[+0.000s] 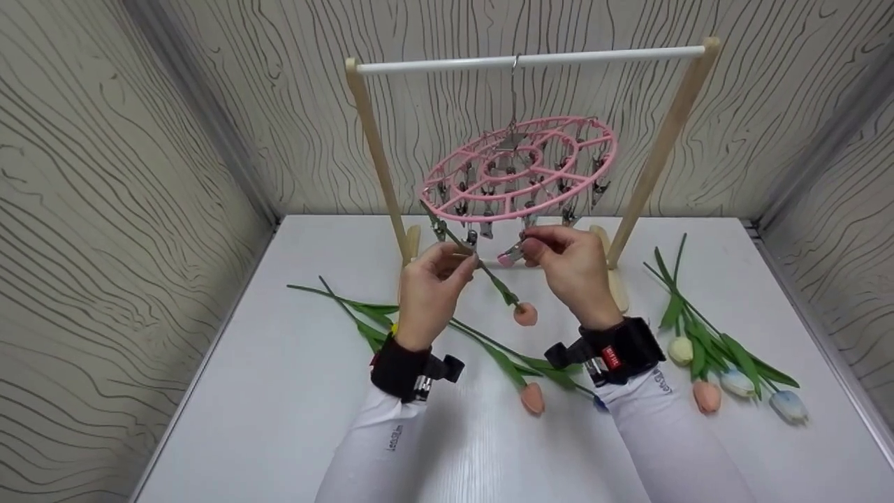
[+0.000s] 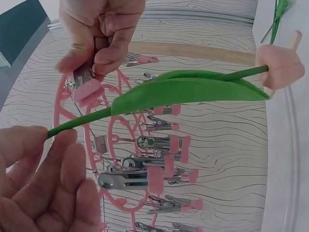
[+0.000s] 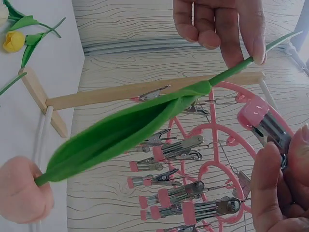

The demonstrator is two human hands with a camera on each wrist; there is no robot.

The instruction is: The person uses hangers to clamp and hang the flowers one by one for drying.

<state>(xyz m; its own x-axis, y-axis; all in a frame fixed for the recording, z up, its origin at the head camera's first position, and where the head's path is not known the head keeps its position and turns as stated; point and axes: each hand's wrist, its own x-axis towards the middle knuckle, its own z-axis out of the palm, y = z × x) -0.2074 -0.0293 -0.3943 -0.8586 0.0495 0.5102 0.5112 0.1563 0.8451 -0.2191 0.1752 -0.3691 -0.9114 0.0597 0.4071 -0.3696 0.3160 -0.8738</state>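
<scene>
Round pink hanger with spokes and inner rings [image 1: 517,215]: your landmark; it hangs tilted, with metal clips dangling beneath it.
Peach-coloured tulip with a slim green stem and long leaf [image 2: 188,92]: likely artificial and light; the bloom [image 1: 525,314] is probably its heaviest end, so it may twist in your pinch.
Stem: likely springy, holding its line but bending under a sideways push; smooth enough to roll between your fingertips.
Best hold: the bare stem above the leaf; the leaf probably gives easily, and the bloom may dent if you squeeze it.
Silver metal clip with pink-covered tips [image 3: 264,124]: hard, small and probably sprung; best held by its metal end, away from the pink tips.
Tulip's place: below the hanger's near edge, left of centre, slanting so that the bloom sits lowest.
Left hand [image 1: 434,288]: below the hanger's near-left edge; your thumb and fingertips pinch the stem above the leaf.
Right hand [image 1: 576,272]: below the hanger's near-right edge; your thumb and fingers hold the clip's metal end, and you cannot tell whether its tips are parted.
Between your hands: the stem passes left of the clip, whose pink end faces it, near but apparently apart.
</scene>
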